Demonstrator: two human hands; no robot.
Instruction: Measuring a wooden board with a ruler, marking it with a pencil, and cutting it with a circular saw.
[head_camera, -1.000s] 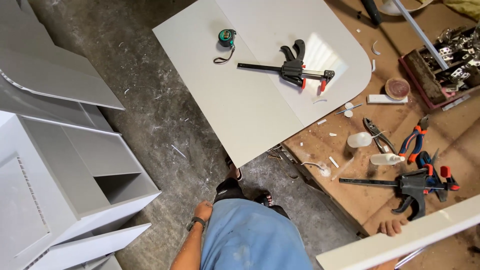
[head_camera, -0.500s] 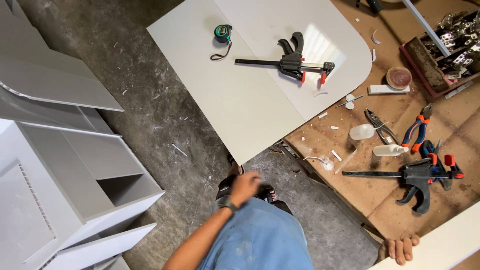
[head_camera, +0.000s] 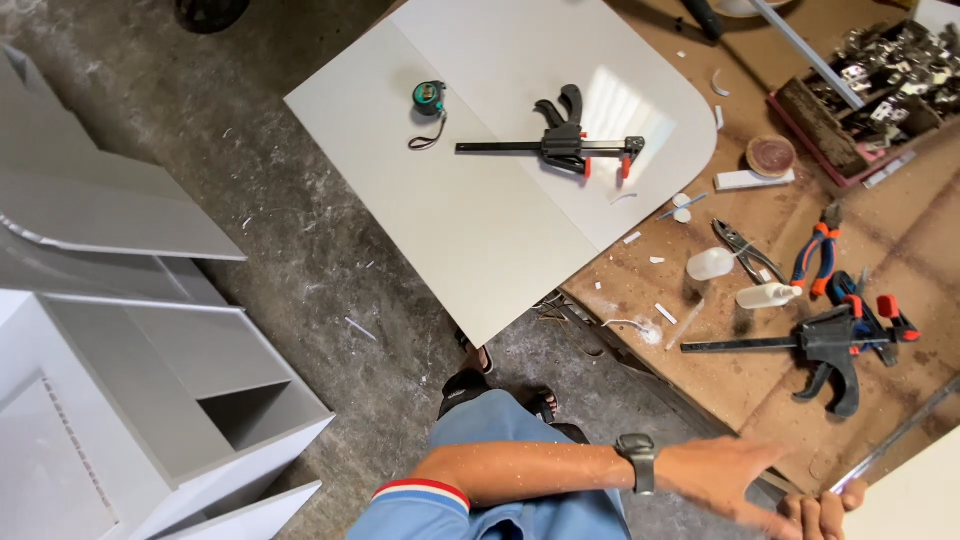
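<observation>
My left hand (head_camera: 728, 474), with a black watch on its wrist, reaches across my body to the right. Its fingers are spread and it holds nothing. It hovers over the front edge of the brown workbench (head_camera: 900, 250), close to my right hand (head_camera: 815, 514). Only the curled fingers of my right hand show at the bottom edge, gripping the end of a white panel (head_camera: 905, 495) that juts in from the lower right corner. A black and red bar clamp (head_camera: 830, 342) lies on the bench just beyond both hands.
A large white board (head_camera: 450, 210) overhangs the bench, with a green tape measure (head_camera: 430, 97) and another bar clamp (head_camera: 562, 148) on it. Pliers (head_camera: 815, 250), two white bottles (head_camera: 712, 264) and a tray of metal hardware (head_camera: 880, 90) sit on the bench. Grey cabinet carcasses (head_camera: 150, 400) stand at left.
My left hand has swung from beside my left hip, past my knee, across to the right. The right hand and its white panel have dropped lower in view.
</observation>
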